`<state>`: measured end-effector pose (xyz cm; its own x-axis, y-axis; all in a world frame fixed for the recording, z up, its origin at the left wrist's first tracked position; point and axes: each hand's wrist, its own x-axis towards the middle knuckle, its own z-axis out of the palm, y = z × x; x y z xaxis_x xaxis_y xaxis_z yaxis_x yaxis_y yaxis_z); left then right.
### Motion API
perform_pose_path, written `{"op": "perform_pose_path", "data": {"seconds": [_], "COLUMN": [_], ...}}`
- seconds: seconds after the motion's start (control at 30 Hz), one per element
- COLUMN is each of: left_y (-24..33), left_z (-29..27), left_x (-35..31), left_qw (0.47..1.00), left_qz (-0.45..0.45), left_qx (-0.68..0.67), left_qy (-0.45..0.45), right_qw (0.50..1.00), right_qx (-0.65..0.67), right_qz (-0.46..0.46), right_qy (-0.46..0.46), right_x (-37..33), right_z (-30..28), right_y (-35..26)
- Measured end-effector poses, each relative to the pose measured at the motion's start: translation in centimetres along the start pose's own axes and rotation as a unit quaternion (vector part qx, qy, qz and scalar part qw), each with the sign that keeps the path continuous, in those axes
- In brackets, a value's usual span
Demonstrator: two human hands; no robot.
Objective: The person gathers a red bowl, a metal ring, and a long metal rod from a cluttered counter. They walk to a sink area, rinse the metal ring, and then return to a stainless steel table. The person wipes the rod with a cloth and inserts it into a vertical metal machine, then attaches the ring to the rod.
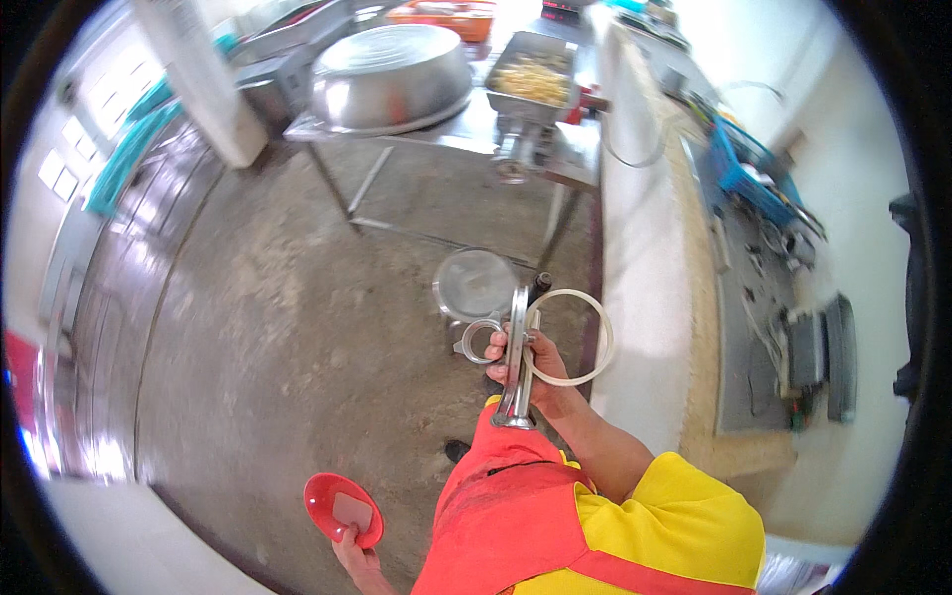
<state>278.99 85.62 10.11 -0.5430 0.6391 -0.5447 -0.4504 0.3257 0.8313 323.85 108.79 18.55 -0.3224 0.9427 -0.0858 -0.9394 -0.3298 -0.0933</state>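
Note:
My right hand (pixel 524 365) is raised in front of my chest and grips several metal parts together: a long flat steel piece (pixel 516 357) standing upright, a small metal ring (pixel 476 339) on its left and a large thin white ring (pixel 572 337) on its right. My left hand (pixel 349 545) hangs low at my side and holds a round red plastic dish (pixel 342 508) by its rim. I wear a yellow shirt under an orange apron (pixel 516 516).
A steel pot with a lid (pixel 474 286) stands on the rough concrete floor just beyond my right hand. Further off a metal table (pixel 446 129) carries a big upturned steel basin (pixel 392 74), a tray of yellow food (pixel 535 74) and a grinder (pixel 521 149). A tiled counter (pixel 645 248) runs along the right.

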Motion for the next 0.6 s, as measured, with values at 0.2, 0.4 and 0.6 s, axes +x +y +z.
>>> {"op": "perform_pose_path", "data": {"seconds": [0.2, 0.4, 0.6], "left_y": [-1.7, -6.3, 2.1], "left_z": [-6.2, -8.8, -0.2], "left_x": [-4.2, -1.5, 6.3], "left_qw": [0.977, 0.956, 0.955], "left_qz": [0.033, 0.034, 0.054], "left_qx": [-0.163, -0.227, -0.247], "left_qy": [0.132, 0.184, 0.153], "right_qw": [0.978, 0.960, 0.936], "right_qx": [-0.068, -0.120, -0.217], "right_qz": [0.197, 0.240, 0.240], "right_qy": [0.010, 0.074, 0.136], "right_x": [8.8, 16.6, 27.6], "right_z": [1.9, 1.6, -1.7], "right_y": [8.6, 16.3, 20.5]}}
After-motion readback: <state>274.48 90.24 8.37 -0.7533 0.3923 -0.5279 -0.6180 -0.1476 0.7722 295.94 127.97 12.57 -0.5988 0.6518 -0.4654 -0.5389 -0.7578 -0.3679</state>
